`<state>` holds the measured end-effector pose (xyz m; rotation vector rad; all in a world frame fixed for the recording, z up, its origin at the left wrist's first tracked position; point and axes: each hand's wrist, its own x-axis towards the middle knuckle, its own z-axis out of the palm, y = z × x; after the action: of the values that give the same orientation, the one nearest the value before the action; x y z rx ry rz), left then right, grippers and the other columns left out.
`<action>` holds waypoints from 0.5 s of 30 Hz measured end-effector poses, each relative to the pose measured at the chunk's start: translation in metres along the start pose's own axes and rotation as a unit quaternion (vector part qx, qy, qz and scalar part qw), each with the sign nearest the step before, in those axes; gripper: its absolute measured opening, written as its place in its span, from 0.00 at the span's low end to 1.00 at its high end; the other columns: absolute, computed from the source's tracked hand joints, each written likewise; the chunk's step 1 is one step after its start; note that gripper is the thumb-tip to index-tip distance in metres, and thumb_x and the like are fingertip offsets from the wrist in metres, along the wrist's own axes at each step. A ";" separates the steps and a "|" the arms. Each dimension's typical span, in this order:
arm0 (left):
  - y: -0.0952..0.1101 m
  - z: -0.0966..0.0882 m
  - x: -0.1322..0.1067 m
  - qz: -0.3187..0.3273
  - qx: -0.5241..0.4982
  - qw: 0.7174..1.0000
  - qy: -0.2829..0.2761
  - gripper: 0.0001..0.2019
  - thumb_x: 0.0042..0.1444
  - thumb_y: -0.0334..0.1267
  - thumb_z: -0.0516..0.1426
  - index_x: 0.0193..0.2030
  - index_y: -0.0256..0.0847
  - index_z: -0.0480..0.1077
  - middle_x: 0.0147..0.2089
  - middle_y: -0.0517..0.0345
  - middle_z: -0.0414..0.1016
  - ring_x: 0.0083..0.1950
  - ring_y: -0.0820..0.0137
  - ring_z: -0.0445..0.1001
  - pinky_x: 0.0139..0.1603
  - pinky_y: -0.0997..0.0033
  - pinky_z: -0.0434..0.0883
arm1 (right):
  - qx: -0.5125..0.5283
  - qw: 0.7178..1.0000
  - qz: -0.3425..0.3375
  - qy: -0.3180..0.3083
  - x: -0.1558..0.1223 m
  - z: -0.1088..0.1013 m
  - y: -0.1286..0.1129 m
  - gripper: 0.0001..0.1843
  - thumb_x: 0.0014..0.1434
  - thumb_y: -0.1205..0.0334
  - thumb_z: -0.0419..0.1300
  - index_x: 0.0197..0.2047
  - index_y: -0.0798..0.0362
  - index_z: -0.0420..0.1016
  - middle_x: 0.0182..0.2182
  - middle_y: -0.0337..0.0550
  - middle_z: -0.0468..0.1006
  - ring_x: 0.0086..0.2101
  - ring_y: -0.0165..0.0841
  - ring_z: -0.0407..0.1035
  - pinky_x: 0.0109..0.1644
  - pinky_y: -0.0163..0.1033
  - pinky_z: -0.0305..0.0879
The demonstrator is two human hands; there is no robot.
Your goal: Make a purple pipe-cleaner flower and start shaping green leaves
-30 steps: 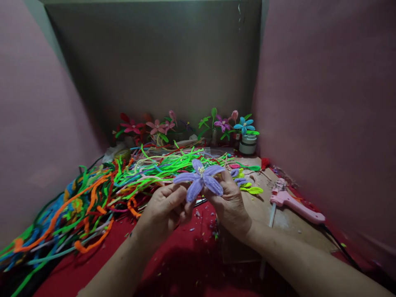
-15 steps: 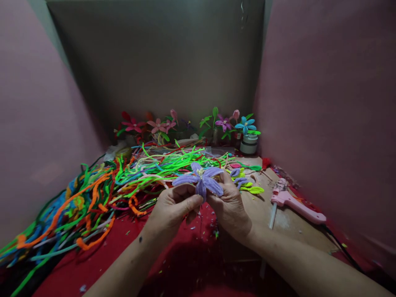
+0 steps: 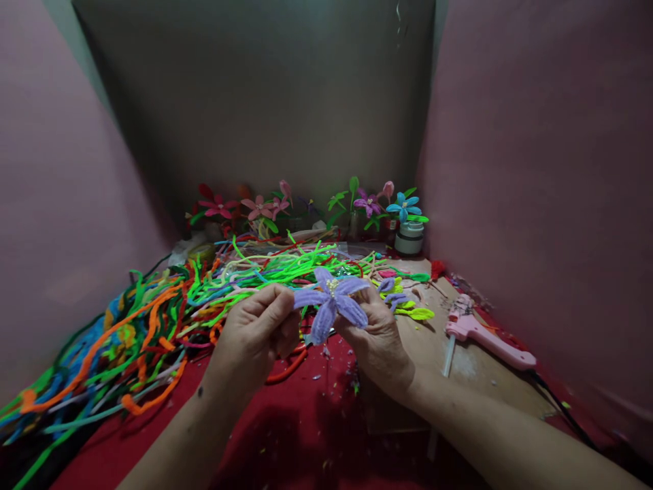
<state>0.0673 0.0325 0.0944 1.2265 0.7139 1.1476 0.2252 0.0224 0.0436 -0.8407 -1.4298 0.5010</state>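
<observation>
A lilac pipe-cleaner flower [image 3: 330, 301] with a pale beaded centre is held up over the red cloth in the middle of the view. My right hand [image 3: 376, 333] is closed around its base from behind and below. My left hand [image 3: 255, 333] pinches the tip of the flower's left petal between thumb and fingers. The stem, if there is one, is hidden inside my right hand.
A big heap of coloured pipe cleaners [image 3: 153, 320] covers the left and middle. A pink glue gun [image 3: 484, 337] lies on a wooden board [image 3: 459, 361] at the right, beside loose lilac and green leaves [image 3: 408, 303]. Finished flowers [image 3: 367, 204] stand along the back wall.
My left hand slid left and up from under the flower to pinch its left petal. The flower turned slightly. The right hand stayed in place.
</observation>
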 end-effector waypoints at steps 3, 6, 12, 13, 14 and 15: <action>-0.004 0.000 0.003 -0.018 -0.019 1.000 -0.013 0.14 0.53 0.43 0.58 0.24 0.38 0.60 0.17 0.68 0.56 0.15 0.82 0.52 0.14 0.83 0.53 | 0.008 1.000 0.000 0.000 -0.001 0.000 -0.002 0.08 0.56 0.64 0.59 0.25 0.49 0.74 0.38 0.41 0.72 0.44 0.36 0.62 0.52 0.44 0.55; -0.008 -0.002 0.008 -0.026 -0.035 0.999 -0.018 0.16 0.52 0.44 0.59 0.24 0.38 0.59 0.16 0.69 0.56 0.15 0.83 0.51 0.14 0.83 0.53 | 0.026 1.000 0.011 -0.003 -0.001 0.000 -0.004 0.07 0.55 0.64 0.60 0.26 0.49 0.75 0.39 0.41 0.72 0.44 0.35 0.63 0.51 0.43 0.57; -0.014 -0.004 0.015 0.001 0.009 0.998 0.058 0.15 0.51 0.49 0.58 0.32 0.38 0.66 0.23 0.65 0.65 0.20 0.79 0.61 0.19 0.80 0.61 | 0.168 0.979 0.112 0.005 0.006 0.002 -0.002 0.03 0.52 0.61 0.63 0.32 0.48 0.77 0.38 0.40 0.74 0.44 0.35 0.64 0.52 0.43 0.58; -0.017 -0.002 0.015 0.017 0.058 0.996 0.061 0.13 0.51 0.47 0.59 0.33 0.38 0.66 0.25 0.64 0.67 0.22 0.78 0.64 0.22 0.80 0.63 | 0.199 0.972 0.128 0.005 0.007 0.002 -0.002 0.05 0.51 0.61 0.63 0.34 0.48 0.77 0.38 0.39 0.74 0.43 0.35 0.65 0.52 0.43 0.59; -0.020 0.000 0.014 0.038 0.113 0.991 0.061 0.12 0.50 0.44 0.60 0.35 0.38 0.67 0.28 0.62 0.69 0.26 0.77 0.67 0.25 0.79 0.66 | 0.230 0.962 0.145 0.002 0.008 0.003 -0.001 0.07 0.51 0.61 0.64 0.35 0.48 0.77 0.37 0.39 0.75 0.42 0.34 0.66 0.51 0.43 0.59; -0.024 0.003 0.012 0.061 0.172 0.982 0.057 0.12 0.49 0.41 0.61 0.37 0.39 0.67 0.31 0.61 0.70 0.30 0.75 0.70 0.30 0.77 0.68 | 0.262 0.951 0.164 0.000 0.009 0.004 -0.001 0.08 0.50 0.62 0.64 0.36 0.48 0.77 0.36 0.39 0.76 0.41 0.34 0.67 0.50 0.42 0.60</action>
<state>0.0806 0.0445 0.0742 1.5192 0.9637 1.2355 0.2224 0.0290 0.0504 -0.6405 -1.0792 1.0802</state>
